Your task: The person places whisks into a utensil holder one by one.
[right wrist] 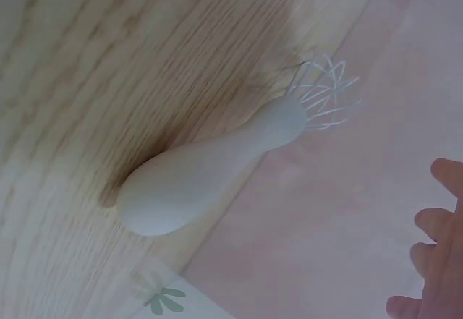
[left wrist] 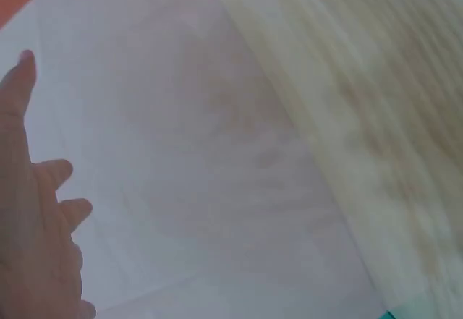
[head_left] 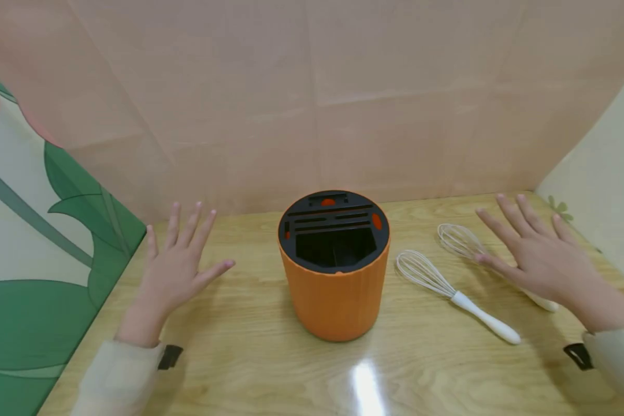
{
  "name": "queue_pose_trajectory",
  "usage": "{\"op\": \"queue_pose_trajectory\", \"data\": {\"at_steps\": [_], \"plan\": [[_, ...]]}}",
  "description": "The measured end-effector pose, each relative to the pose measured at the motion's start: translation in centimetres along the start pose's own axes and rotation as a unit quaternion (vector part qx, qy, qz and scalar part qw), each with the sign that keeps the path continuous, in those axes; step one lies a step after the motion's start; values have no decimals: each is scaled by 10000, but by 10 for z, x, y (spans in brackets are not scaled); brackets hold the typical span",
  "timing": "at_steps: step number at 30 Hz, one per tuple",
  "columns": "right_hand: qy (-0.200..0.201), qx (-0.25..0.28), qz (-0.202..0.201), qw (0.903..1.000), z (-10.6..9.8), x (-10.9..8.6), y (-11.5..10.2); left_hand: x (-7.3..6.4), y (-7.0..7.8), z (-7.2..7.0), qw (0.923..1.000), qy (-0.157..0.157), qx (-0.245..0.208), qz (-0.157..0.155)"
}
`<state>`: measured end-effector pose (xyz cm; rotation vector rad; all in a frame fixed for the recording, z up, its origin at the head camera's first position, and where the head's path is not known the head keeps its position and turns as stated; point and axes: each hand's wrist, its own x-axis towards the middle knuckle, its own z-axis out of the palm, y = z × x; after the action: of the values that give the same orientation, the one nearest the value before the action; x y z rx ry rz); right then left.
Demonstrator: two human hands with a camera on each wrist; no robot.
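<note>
An orange utensil holder (head_left: 338, 300) with a black slotted top (head_left: 335, 231) stands upright at the middle of the table. To its right lie two white whisks: the nearer whisk (head_left: 460, 297) is fully visible, while the farther whisk (head_left: 460, 240) is partly hidden behind my right hand (head_left: 543, 260). That hand hovers over the farther whisk with fingers spread, holding nothing. In the right wrist view, a whisk's white handle (right wrist: 210, 163) rests on the wood. My left hand (head_left: 174, 271) is spread out left of the holder, also holding nothing.
The wood-grain table (head_left: 239, 370) meets a beige cloth backdrop (head_left: 291, 115) at its back edge. A panel with painted green leaves (head_left: 31, 323) borders the left side. At the right stands a pale panel (head_left: 613, 173) with small printed flowers.
</note>
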<state>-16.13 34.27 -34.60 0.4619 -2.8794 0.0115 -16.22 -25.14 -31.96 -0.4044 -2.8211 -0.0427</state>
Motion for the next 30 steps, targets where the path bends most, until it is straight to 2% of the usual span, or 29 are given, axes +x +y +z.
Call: {"op": "queue_pose_trajectory", "data": {"at_steps": [7,11,22,30], "plan": [[54,47,103,9999,-1,-8,-6,-2,14,-16,9979,339,-106,544],[-80,110,154,9998,-1,-13,-10,-3,23,-23,9956,481,-213,777],[-105,155,84,9998,2,-19,-24,-5,48,-38,9846,1110,-324,1313],[-13,158,-39,9999,8,-25,-32,5,68,-44,9756,1403,-441,1632]]}}
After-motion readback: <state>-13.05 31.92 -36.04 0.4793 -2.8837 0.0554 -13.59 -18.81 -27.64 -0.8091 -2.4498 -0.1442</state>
